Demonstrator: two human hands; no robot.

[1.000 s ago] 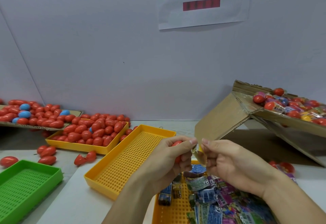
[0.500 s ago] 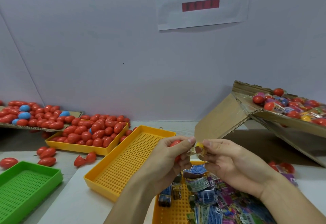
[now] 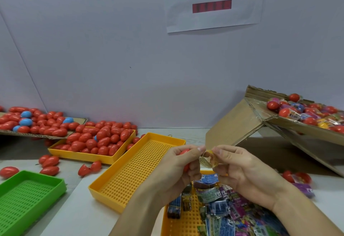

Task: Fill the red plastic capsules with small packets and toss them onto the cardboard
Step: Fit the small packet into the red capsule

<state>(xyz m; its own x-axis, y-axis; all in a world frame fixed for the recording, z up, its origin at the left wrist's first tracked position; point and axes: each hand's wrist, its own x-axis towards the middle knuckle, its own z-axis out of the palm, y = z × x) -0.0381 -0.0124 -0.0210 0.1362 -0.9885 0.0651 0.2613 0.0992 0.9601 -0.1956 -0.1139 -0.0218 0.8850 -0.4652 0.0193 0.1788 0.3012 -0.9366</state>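
My left hand (image 3: 178,168) grips a red capsule (image 3: 185,152), mostly hidden inside the fingers. My right hand (image 3: 240,168) pinches a small yellow packet (image 3: 207,159) at its right side; the left thumb and forefinger touch the packet's other side. Both hands hover over a yellow tray (image 3: 186,221) full of colourful packets (image 3: 223,209). A tilted cardboard sheet (image 3: 305,133) at the right carries filled red capsules and packets (image 3: 305,113).
An empty yellow mesh tray (image 3: 134,172) lies left of my hands. Behind it a yellow tray (image 3: 78,155) holds several red capsules (image 3: 100,139), and more sit on cardboard (image 3: 37,135) at far left. A green tray (image 3: 24,198) sits front left. Loose capsules (image 3: 50,163) lie on the table.
The packet has been folded smaller between my fingertips and brought closer to the capsule. Both hands stay in nearly the same place.
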